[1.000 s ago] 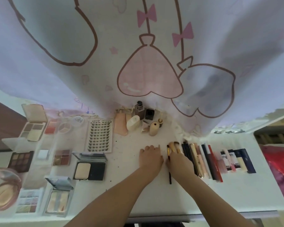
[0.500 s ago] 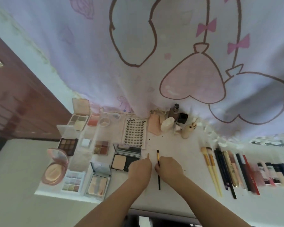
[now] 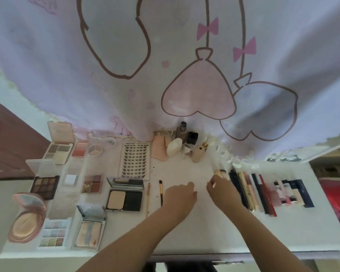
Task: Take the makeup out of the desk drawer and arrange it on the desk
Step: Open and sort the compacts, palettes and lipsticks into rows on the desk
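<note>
2 brushes (image 3: pixel 221 173) pinched by right hand (image 3: pixel 223 193), seemingly for regrouping beside small brush (image 3: pixel 161 191); left hand (image 3: pixel 180 197) rested loosely curled, nothing held.

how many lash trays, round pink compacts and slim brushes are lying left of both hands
lash tray: 1
round pink compact: 1
slim brushes: 2
total: 4

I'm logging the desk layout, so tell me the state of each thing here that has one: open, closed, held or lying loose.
Black powder compact: open.
Round pink compact: open.
Dark eyeshadow palette: open.
Small brush: lying loose on the desk.
Left hand: resting on the desk, holding nothing.
Right hand: at the big brushes; grip unclear.
</note>
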The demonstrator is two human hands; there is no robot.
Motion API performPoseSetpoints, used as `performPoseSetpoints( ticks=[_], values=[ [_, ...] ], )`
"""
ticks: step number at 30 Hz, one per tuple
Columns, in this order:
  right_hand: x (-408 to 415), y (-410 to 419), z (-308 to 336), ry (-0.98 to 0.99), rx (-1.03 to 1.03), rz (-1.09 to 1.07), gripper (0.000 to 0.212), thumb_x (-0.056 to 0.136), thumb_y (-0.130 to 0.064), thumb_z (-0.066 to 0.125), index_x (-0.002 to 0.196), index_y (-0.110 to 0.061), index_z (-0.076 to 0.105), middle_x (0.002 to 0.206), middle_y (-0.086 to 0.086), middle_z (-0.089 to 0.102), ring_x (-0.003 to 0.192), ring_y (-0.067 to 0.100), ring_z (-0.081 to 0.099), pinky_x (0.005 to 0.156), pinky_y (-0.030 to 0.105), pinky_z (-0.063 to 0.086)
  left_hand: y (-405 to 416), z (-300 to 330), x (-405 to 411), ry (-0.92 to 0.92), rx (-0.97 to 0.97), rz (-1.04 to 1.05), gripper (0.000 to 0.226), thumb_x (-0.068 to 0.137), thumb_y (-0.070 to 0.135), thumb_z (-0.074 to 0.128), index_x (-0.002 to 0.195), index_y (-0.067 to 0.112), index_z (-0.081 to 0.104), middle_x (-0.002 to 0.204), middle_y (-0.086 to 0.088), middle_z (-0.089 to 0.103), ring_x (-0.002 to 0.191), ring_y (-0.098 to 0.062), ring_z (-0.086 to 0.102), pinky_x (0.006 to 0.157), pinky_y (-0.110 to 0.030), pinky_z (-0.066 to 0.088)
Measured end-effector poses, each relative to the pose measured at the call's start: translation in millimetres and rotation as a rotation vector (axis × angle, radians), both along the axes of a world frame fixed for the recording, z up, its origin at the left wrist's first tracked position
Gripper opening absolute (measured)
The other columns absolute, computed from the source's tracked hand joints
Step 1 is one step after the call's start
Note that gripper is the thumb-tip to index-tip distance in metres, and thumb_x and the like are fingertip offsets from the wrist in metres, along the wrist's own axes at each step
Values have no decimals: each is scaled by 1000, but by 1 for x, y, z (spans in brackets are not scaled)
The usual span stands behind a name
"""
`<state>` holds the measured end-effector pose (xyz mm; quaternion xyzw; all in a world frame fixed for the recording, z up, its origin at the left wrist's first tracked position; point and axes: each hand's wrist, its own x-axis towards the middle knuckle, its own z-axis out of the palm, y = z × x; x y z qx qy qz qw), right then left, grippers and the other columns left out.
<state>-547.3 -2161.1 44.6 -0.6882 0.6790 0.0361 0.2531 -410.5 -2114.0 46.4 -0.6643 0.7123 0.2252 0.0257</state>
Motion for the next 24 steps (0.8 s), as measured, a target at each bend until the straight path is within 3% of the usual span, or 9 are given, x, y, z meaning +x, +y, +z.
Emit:
performPoseSetpoints(
  ticks=[3, 6, 10, 15, 21, 24],
  values=[
    [-43, -17, -1, 38, 6, -50, 25, 99, -26, 39, 105, -9, 57, 96, 8, 66, 93, 24, 61, 73, 29, 44, -28, -5, -47, 132, 25, 33, 29, 101, 32, 31, 109, 10, 48, 101, -12, 64, 90, -31, 62, 66, -32, 37],
    [-60, -26, -8, 46, 20, -11, 33, 100, -31, 37, 104, -7, 58, 100, 9, 66, 112, 26, 56, 83, 31, 45, -55, -14, -83, 152, 87, 132, 31, 100, 28, 31, 124, 13, 44, 106, -10, 65, 95, -29, 62, 70, -34, 42],
    [-63, -29, -21, 121, 17, 76, 28, 99, -31, 37, 102, -10, 56, 92, 3, 66, 87, 24, 64, 65, 29, 41, -71, -25, -96, 64, 156, 188, 33, 99, 22, 32, 131, 16, 40, 110, -8, 64, 98, -28, 63, 69, -32, 39],
    [-57, -31, -20, 104, 79, 125, 25, 97, -35, 42, 95, -15, 56, 77, -3, 58, 70, 17, 56, 50, 24, 36, -64, -25, -83, -6, 190, 187, 31, 100, 26, 35, 126, 15, 47, 113, -8, 63, 101, -26, 62, 72, -30, 42],
    [-10, -16, -16, 9, 100, 218, 27, 95, -34, 45, 102, -11, 56, 93, 5, 61, 91, 24, 61, 65, 27, 39, -20, -24, -22, -111, 114, 171, 37, 101, 34, 32, 132, 15, 42, 107, -7, 64, 94, -26, 63, 69, -31, 42],
    [28, -2, -19, -23, 122, 251, 29, 95, -34, 44, 103, -10, 58, 102, 8, 64, 96, 25, 61, 68, 27, 40, -1, -26, 12, -152, 85, 207, 37, 101, 35, 31, 132, 17, 41, 106, -7, 65, 95, -25, 64, 76, -32, 46]
  ],
)
